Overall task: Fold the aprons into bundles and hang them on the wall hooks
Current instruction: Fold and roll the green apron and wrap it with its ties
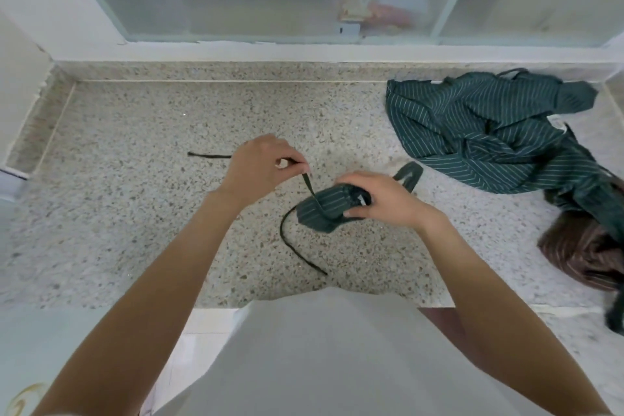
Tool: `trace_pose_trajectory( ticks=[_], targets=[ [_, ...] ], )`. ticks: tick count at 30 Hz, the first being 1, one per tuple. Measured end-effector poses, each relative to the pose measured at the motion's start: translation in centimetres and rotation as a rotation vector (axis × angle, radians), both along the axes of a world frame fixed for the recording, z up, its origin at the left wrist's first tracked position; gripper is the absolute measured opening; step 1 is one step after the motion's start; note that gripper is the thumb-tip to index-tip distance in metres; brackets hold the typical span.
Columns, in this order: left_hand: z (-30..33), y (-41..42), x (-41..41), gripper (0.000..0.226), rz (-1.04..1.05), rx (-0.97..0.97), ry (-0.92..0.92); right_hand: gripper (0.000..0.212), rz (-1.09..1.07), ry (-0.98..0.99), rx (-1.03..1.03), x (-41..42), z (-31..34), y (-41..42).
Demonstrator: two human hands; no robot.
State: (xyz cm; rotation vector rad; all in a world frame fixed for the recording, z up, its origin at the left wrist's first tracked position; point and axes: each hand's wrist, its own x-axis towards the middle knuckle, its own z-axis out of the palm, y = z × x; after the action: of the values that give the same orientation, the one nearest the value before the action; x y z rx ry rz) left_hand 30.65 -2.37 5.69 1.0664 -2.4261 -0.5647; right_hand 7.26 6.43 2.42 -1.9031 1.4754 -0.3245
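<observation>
Green striped apron bundle [324, 209] sits mid-counter [135, 213], well left of the loose green apron [489, 132] w/ a brown one [587, 257] just below that. Right hand [381, 199] curls round bundle's right end; left hand [263, 165] pinches the tie strap [312, 187] up-left of bundle, strap taut. Looks soft, light, springy, prob unrolls if let go, so grip the roll itself. Long axis approx left-right, tilted; hang loop [410, 174] points up-right.
</observation>
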Motion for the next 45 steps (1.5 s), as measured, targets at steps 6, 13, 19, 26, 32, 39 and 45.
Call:
trace_pose_trajectory(
  ticks=[6, 13, 19, 26, 32, 39, 45],
  targets=[
    [-1.8, 0.0, -0.8, 0.011, 0.117, 0.468, 0.263, 0.05, -0.258, -0.894, 0.14, 0.1, 3.4, 0.7],
    [-5.0, 2.9, -2.4, 0.024, 0.009, 0.554, 0.195, 0.068, -0.553, -1.169, 0.107, 0.8, 2.8, 0.4],
    [-3.6, 4.5, -2.8, 0.034, 0.033, 0.862, 0.409, 0.048, -0.678, -1.162, 0.103, 0.6, 3.3, 0.4],
    [-4.7, 2.0, -1.1, 0.02, -0.082, 0.391, -0.261, 0.046, -0.247, -0.628, 0.163, -1.2, 3.6, 0.9],
    [-2.7, -0.9, -1.6, 0.03, -0.199, 0.128, -0.531, 0.046, 0.099, 0.277, 0.116, 0.4, 1.2, 0.5],
    [-2.1, 1.2, -1.4, 0.024, 0.157, 0.21, -0.091, 0.044, -0.522, -0.057, -0.151, 2.7, -1.8, -1.4],
    [-2.8, 1.3, -0.4, 0.013, 0.371, 0.378, 0.17, 0.035, -0.86, -0.696, 0.238, 6.8, -2.2, -3.7]
  ],
)
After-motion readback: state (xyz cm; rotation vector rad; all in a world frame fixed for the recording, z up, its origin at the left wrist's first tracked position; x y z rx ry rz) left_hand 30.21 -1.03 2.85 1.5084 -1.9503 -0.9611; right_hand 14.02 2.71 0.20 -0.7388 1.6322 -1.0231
